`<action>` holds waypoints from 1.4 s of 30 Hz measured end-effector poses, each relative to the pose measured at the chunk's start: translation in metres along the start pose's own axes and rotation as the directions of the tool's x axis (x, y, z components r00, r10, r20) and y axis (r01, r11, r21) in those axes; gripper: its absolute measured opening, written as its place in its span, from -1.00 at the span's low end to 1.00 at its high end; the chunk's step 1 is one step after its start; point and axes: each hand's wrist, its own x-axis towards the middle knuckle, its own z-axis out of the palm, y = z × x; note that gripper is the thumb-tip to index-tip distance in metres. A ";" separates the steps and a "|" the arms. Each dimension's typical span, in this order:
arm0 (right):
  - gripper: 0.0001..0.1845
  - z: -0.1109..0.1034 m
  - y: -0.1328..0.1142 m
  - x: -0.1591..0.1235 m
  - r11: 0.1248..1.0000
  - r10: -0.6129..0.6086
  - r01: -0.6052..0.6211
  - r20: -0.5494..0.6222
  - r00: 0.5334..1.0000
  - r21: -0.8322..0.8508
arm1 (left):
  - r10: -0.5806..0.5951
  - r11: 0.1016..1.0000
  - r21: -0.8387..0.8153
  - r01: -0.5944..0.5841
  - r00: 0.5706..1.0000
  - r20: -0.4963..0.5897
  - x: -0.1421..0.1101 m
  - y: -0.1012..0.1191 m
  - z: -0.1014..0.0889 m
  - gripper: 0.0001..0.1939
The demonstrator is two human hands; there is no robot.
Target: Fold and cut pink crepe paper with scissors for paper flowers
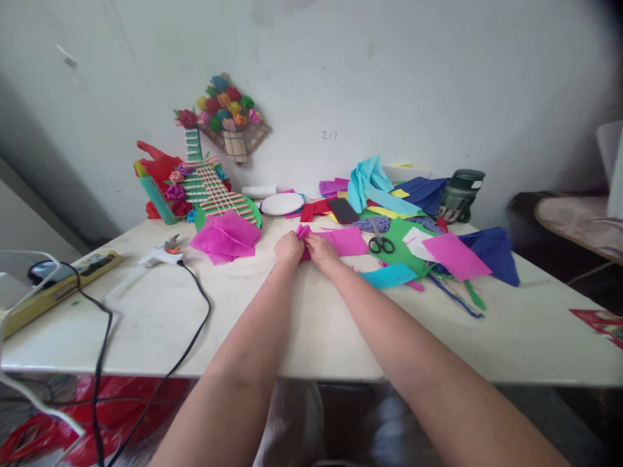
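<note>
My left hand (289, 248) and right hand (321, 251) pinch pink paper (351, 240), both closed on it, left of scissors (381, 245); phone (343, 211) behind scissors, light-blue strip (389, 277) in front

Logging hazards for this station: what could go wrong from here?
1. The pink paper, bunched between the left hand and the right hand, looks thin and might tear if pulled too hard.
2. The black cord runs over the near edge of the table, left of the left forearm; a snag could drag what looks like a glue gun.
3. The scissors lie just right of that paper; the right hand could knock them.
</note>
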 end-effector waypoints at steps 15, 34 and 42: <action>-0.48 0.008 -0.001 -0.001 0.995 0.027 -0.014 0.129 0.991 -0.098 | -0.071 0.997 0.008 0.071 0.997 0.004 -0.004 0.004 -0.001 -0.62; -0.47 0.004 -0.004 -0.003 0.990 0.085 -0.065 0.167 0.982 -0.121 | -0.027 1.000 0.008 0.027 1.000 -0.005 -0.002 0.000 0.000 -0.68; -0.45 0.004 -0.005 -0.001 0.988 0.124 -0.102 0.203 0.971 -0.117 | -0.090 0.996 0.007 0.090 0.992 0.085 -0.007 0.006 -0.011 -0.67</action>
